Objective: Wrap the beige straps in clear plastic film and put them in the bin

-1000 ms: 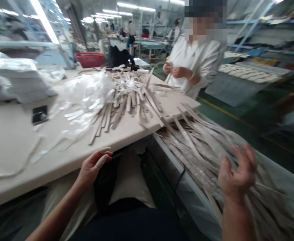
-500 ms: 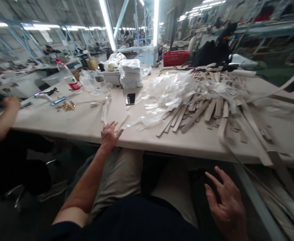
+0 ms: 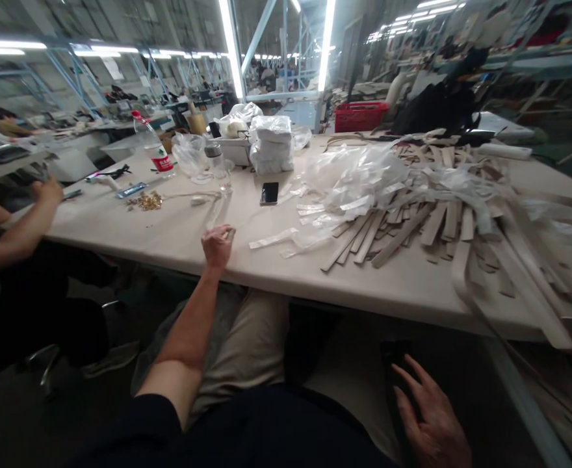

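Just over the table's front edge, my left hand [image 3: 218, 246] is closed, fingers curled together. Whatever it pinches, if anything, is too small to make out. A thin pale cord [image 3: 193, 195] with a small light piece on it lies on the table beyond that hand. Clear plastic strips [image 3: 273, 239] are flat on the tabletop to its right. Low on the right, below table height, my right hand [image 3: 432, 413] has its fingers apart and holds nothing visible. It is beside a dark object [image 3: 396, 354] whose kind I cannot tell.
Flat beige strips [image 3: 403, 234] lie heaped at the right under crumpled clear plastic [image 3: 354, 172], some hanging over the edge. A phone [image 3: 269, 194], glass bottle [image 3: 220, 170], red-labelled bottle [image 3: 162, 159] and gold-coloured bits [image 3: 149, 201] are on the table [image 3: 169, 240]. A co-worker's arm [image 3: 27, 227] reaches in at left.
My left hand has gone from spread fingers on the table to a closed grip. The view has swung left, shifting the scene right. My right hand remains low, fingers apart.
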A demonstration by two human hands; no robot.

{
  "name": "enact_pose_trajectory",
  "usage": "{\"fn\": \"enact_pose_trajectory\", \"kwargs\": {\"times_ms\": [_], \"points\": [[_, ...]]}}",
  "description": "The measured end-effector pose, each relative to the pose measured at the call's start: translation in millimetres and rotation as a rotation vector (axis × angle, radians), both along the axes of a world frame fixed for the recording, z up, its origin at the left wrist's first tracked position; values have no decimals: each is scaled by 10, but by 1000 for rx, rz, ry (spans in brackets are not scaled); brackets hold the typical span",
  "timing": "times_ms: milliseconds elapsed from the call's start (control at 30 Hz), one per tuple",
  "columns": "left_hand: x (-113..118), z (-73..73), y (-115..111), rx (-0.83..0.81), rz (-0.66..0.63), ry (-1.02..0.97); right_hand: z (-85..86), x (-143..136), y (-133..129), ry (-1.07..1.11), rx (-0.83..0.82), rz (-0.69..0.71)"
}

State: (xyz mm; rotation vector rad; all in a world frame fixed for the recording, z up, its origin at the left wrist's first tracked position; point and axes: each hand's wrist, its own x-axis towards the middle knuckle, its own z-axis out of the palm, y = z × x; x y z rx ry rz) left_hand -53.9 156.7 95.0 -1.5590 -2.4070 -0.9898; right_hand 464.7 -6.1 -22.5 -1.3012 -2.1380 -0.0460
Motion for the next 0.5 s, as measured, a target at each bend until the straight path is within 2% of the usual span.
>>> {"fn": "enact_pose_trajectory", "kwargs": {"times_ms": [67, 133, 200, 233, 300, 367, 433, 500], "points": [[-115, 149, 118, 52, 87, 1, -26, -71, 5, 8, -36, 16], [-99, 278, 226, 138, 117, 37, -54, -149, 13, 20, -66, 28], [75, 337, 304, 202, 8, 94, -80, -233, 18, 35, -91, 31], [207, 331, 330, 188, -96, 113, -92, -276, 18, 46, -102, 32], [495, 250, 362, 55, -315, 90, -109, -359, 13, 69, -121, 47], [728, 115, 380, -103, -439, 18, -124, -423, -2, 88, -145, 72], [846, -13, 400, -163, -442, -50, -144, -456, -26, 103, -163, 92], [857, -91, 430, -136, -395, -105, -177, -457, -58, 116, -177, 97]]}}
